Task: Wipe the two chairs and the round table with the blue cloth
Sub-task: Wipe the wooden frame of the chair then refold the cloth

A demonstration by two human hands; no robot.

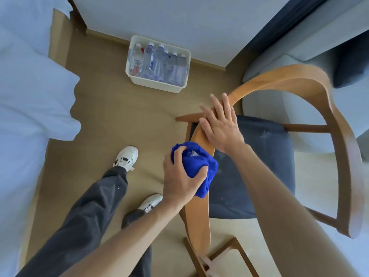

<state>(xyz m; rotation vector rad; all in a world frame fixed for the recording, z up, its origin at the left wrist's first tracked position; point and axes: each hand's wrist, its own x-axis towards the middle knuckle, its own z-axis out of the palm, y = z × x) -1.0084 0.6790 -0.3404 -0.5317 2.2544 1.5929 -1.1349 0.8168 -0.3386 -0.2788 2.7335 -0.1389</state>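
Observation:
A wooden chair (pixel 299 80) with a curved backrest rail and a dark blue seat cushion (pixel 259 166) stands right of centre. My left hand (pixel 179 176) grips a bunched blue cloth (pixel 197 164) and holds it against the chair's left rail. Just above it, my right hand (pixel 219 124) rests flat with straight fingers on the same rail. The frame of a second wooden chair (pixel 229 254) shows at the bottom edge. The round table is not in view.
A white bin of water bottles (pixel 157 64) sits on the floor by the wall. A bed with white bedding (pixel 30 96) fills the left side. A grey armchair (pixel 289 62) stands behind the chair. My legs and white shoes (pixel 125 156) are on the floor left of the chair.

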